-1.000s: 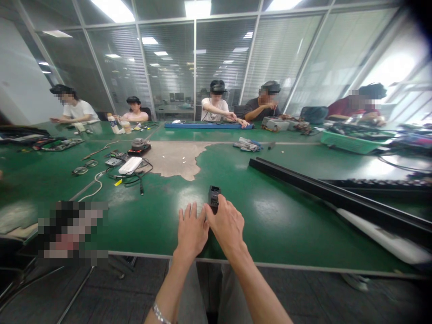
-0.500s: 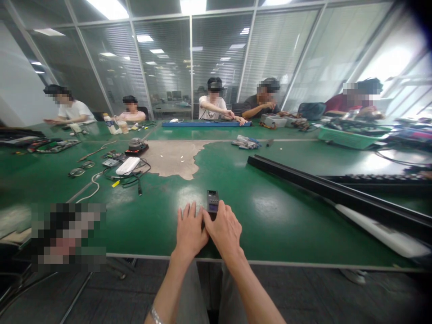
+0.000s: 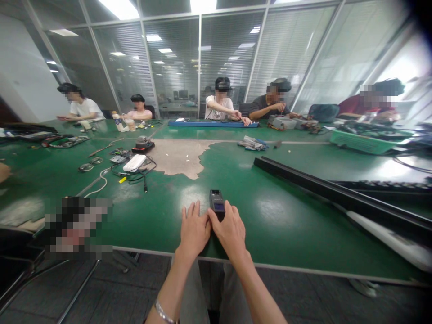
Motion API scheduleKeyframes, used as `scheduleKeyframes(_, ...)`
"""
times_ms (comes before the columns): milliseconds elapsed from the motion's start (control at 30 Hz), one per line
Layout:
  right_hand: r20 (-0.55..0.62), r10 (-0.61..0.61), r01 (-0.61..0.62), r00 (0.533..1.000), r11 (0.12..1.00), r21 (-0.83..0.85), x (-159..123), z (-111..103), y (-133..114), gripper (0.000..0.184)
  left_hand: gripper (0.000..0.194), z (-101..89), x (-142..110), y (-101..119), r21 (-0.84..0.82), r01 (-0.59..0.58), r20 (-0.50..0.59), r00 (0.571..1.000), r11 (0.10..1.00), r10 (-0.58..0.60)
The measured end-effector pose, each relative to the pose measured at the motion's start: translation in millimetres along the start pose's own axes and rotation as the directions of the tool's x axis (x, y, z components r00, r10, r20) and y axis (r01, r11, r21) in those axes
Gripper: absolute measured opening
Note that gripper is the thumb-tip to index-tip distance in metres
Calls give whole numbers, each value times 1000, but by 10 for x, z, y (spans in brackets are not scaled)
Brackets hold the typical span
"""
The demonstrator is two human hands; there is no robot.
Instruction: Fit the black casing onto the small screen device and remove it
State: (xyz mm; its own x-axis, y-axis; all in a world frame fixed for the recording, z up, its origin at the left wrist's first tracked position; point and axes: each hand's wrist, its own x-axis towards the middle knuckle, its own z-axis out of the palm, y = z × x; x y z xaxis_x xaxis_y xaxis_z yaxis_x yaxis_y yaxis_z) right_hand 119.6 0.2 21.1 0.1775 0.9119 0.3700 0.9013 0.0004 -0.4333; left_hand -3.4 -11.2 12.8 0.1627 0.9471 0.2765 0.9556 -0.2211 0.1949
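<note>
A small black device with a bluish screen lies on the green table near its front edge. My right hand grips the near end of the device, thumb and fingers around it. My left hand rests flat on the table right beside it, fingers together, touching the right hand; a bracelet shows on that wrist.
A long black rail runs diagonally at the right, a white bar beside it. Cables, a white box and small parts lie at the left. Several people sit working at the far side. A worn bare patch marks mid-table.
The device was tipped up a second ago and now lies flatter on the table under my right hand. Both hands stay close together; the view shifted slightly.
</note>
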Motion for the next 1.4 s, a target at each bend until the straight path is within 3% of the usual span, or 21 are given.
scheduleKeyframes(400, -47, 22, -23, 999, 999, -25, -52, 14, -58, 47, 41, 30, 9, -5, 33, 6, 27, 1000, 999, -7)
scheduleKeyframes(700, -56, 37, -37, 998, 999, 3, -26, 12, -77, 75, 50, 20, -17, -3, 43, -4, 20, 1000, 999, 3)
scheduleKeyframes(967, -6, 47, -47, 999, 998, 41, 12, -39, -101, 44, 45, 23, -24, -16, 2, 7, 20, 1000, 1000, -7)
scheduleKeyframes(1400, -37, 40, -40, 998, 999, 17, 64, -86, -159, 38, 50, 11, -47, -33, -38, 11, -16, 1000, 999, -12)
